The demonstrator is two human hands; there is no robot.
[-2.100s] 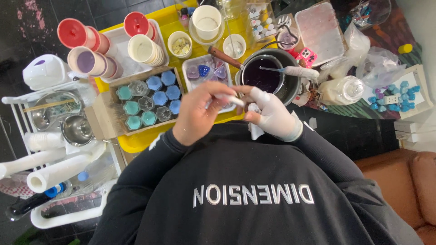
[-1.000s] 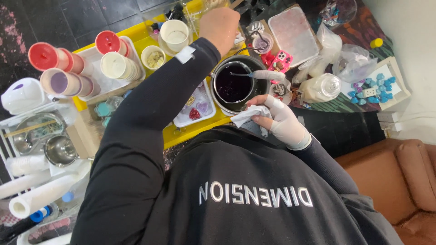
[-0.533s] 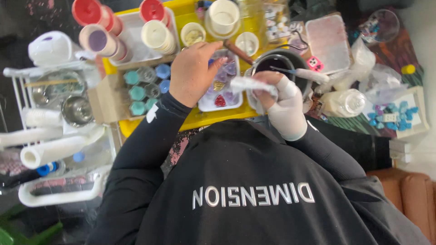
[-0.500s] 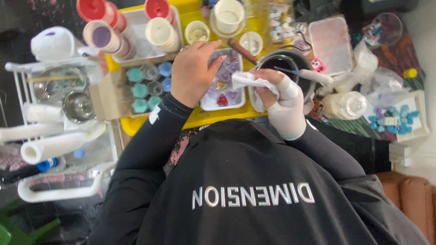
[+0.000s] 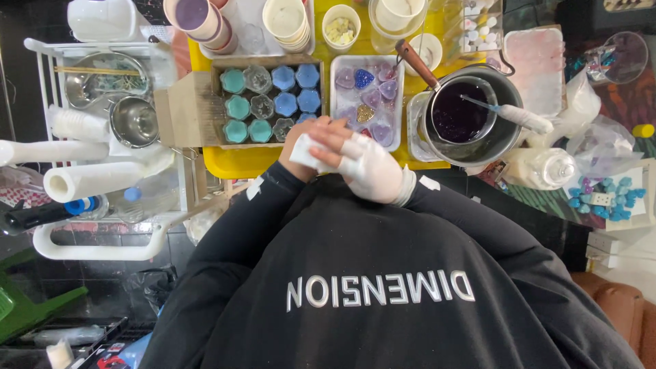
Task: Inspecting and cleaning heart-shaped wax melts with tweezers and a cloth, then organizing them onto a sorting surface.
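Observation:
My bare left hand [image 5: 309, 137] and my white-gloved right hand [image 5: 372, 169] meet just in front of my chest, at the near edge of a yellow tray [image 5: 232, 162]. A crumpled white tissue [image 5: 303, 153] is pressed between them, and the gloved fingers lie over it. Just beyond the hands stands a white tray of heart-shaped pieces [image 5: 369, 92] in purple, blue and red. To its left is a cardboard box of teal and blue hexagonal pots [image 5: 273, 102].
A steel pot of dark purple liquid [image 5: 465, 113] with a wooden handle stands right of the hands, a white-handled tool [image 5: 523, 117] resting across it. Stacked cups [image 5: 195, 17] stand at the back. A white rack [image 5: 102, 249] with rolls and a steel bowl [image 5: 133, 121] is on the left.
My left hand has come back from the heart tray and now meets the gloved right hand on the tissue. The view has shifted nearer to my chest.

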